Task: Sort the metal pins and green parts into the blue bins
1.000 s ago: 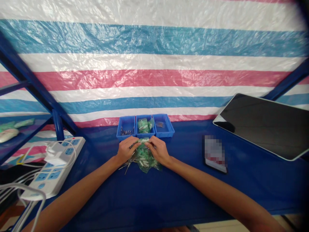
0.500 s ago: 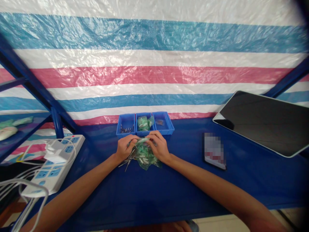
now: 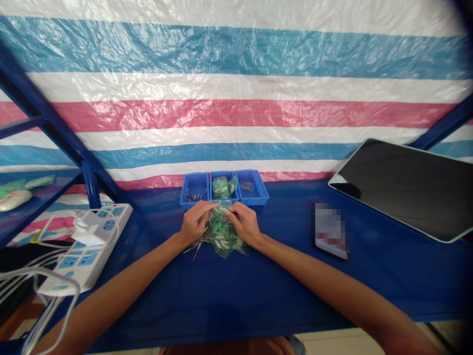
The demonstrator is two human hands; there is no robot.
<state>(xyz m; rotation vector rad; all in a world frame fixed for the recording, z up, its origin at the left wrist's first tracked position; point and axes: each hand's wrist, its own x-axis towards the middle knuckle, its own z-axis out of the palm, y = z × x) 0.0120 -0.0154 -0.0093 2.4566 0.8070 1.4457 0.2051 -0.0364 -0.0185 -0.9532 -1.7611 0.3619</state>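
Observation:
My left hand [image 3: 195, 224] and my right hand [image 3: 244, 225] meet over a heap of small green plastic bags [image 3: 223, 240] on the blue table. Both pinch one small green bag [image 3: 219, 209] between their fingertips, just in front of the bins. Several thin metal pins [image 3: 195, 246] lie loose by my left hand. Behind the hands stand three small blue bins: the left bin [image 3: 194, 189] holds metal pins, the middle bin [image 3: 222, 186] holds green bags, the right bin [image 3: 251, 187] holds a small dark item.
A phone [image 3: 329, 231] lies to the right of the hands. A large dark tablet [image 3: 406, 185] leans at the far right. A white power strip [image 3: 86, 246] with cables sits at the left by a blue shelf frame [image 3: 55, 130]. A striped tarp hangs behind.
Both hands moved slightly away from me toward the bins, still pinching the small green bag. The view shifted a little.

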